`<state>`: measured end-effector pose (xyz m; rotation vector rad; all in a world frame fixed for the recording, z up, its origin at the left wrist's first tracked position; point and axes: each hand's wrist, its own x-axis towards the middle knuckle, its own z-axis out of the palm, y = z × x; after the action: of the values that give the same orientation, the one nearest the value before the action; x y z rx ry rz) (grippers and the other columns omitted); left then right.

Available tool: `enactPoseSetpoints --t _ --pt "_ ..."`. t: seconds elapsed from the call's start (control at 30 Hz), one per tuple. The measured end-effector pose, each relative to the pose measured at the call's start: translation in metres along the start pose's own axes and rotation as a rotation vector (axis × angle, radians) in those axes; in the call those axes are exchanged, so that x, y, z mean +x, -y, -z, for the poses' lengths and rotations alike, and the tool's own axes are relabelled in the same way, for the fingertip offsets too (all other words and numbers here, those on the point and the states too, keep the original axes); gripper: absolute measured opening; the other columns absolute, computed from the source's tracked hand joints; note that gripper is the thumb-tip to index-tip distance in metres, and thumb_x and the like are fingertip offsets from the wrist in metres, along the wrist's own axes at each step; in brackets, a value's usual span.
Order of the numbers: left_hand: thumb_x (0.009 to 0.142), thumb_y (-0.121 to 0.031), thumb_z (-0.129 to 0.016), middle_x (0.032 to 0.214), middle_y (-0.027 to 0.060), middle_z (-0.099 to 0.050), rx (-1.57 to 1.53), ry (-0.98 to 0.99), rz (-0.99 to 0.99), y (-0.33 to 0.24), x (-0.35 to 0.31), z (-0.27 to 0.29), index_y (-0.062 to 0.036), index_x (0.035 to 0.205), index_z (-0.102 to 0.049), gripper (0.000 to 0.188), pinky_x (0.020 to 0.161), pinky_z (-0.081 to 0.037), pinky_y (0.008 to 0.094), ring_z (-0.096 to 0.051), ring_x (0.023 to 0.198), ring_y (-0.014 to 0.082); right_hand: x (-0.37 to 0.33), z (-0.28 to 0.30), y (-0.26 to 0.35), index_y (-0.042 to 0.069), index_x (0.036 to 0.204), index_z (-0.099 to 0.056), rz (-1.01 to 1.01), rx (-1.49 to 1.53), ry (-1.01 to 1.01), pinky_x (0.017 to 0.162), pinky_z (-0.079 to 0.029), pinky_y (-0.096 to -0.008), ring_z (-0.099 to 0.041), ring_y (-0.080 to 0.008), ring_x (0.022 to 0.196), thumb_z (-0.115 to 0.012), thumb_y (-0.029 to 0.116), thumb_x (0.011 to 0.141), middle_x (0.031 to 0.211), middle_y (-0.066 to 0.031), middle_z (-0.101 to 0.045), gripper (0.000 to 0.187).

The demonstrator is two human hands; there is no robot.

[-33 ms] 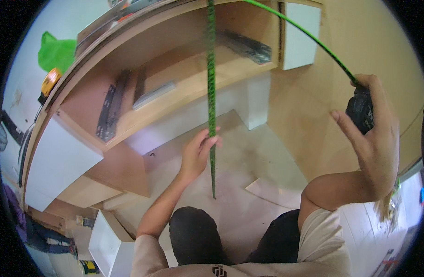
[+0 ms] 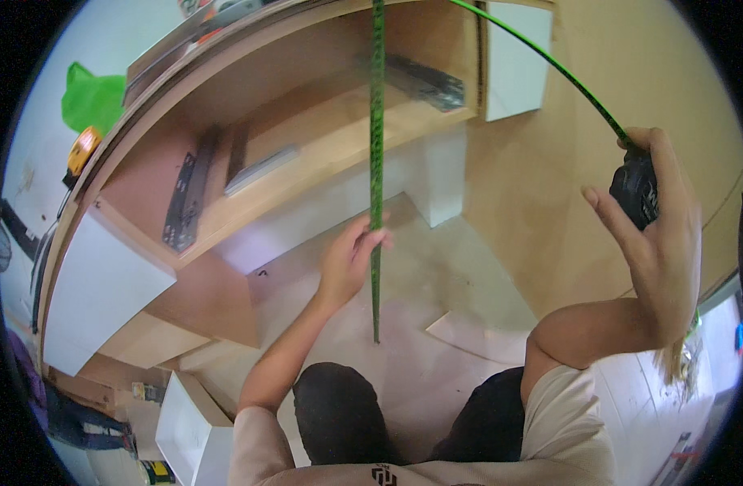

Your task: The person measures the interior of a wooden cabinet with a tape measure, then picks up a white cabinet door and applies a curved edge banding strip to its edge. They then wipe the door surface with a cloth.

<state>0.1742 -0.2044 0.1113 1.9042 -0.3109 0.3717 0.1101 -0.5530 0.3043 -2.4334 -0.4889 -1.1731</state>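
A green tape-measure blade [image 2: 377,121] hangs down in front of the open wooden cabinet [image 2: 306,185], its lower end free above the floor. My left hand [image 2: 343,267] pinches the blade between thumb and fingers, a little above that end. At the right, my right hand [image 2: 663,235] holds the black tape measure case [image 2: 634,194], with the thumb standing away from it. From the case the blade arcs up and left beyond the upper edge of the picture, so its bend is out of sight.
Dark metal drawer slides [image 2: 181,202] lie inside the cabinet's left part, and more metal strips [image 2: 428,85] at its right. A white open box [image 2: 195,437] stands at lower left, near another person's legs [image 2: 88,425]. A yellow tape measure [image 2: 82,151] sits on the cabinet top. A thin panel [image 2: 468,336] lies on the floor.
The cabinet has shifted slightly left in the picture, and the upper blade slightly right. Both hands keep their hold.
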Motion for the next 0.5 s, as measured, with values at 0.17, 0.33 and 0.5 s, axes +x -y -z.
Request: enactPoseSetpoints --t 0.17,0.33,0.5 --pt "0.108 -0.012 -0.06 0.103 0.0108 -0.077 0.063 0.076 -0.044 0.009 0.085 -0.067 0.0014 0.126 -0.065 0.023 0.089 -0.058 0.0324 -0.075 0.097 0.0171 0.001 0.007 -0.063 -0.001 0.123 -0.059 0.03 -0.088 0.007 0.088 -0.051 -0.0386 -0.063 -0.0342 0.094 -0.086 0.02 0.082 0.104 -0.0187 -0.066 0.054" --pt "0.107 -0.009 -0.061 0.106 0.0123 -0.076 0.014 0.096 -0.123 0.036 0.141 -0.099 0.0029 0.124 -0.064 0.021 0.089 -0.06 0.0349 -0.075 0.097 0.0189 0.016 -0.023 -0.093 -0.002 0.118 -0.057 -0.024 0.061 -0.036 0.089 -0.049 -0.0465 -0.06 -0.0462 0.099 -0.083 0.023 0.083 0.106 -0.0233 -0.064 0.05" --pt "0.108 -0.009 -0.06 0.106 0.0129 -0.076 -0.023 0.12 -0.145 0.031 0.146 -0.109 0.0035 0.123 -0.064 0.02 0.086 -0.061 0.0354 -0.076 0.099 0.0201 0.018 -0.039 -0.102 -0.001 0.12 -0.057 0.035 0.05 -0.122 0.09 -0.049 -0.0477 -0.06 -0.0457 0.098 -0.082 0.024 0.083 0.107 -0.0228 -0.064 0.051"
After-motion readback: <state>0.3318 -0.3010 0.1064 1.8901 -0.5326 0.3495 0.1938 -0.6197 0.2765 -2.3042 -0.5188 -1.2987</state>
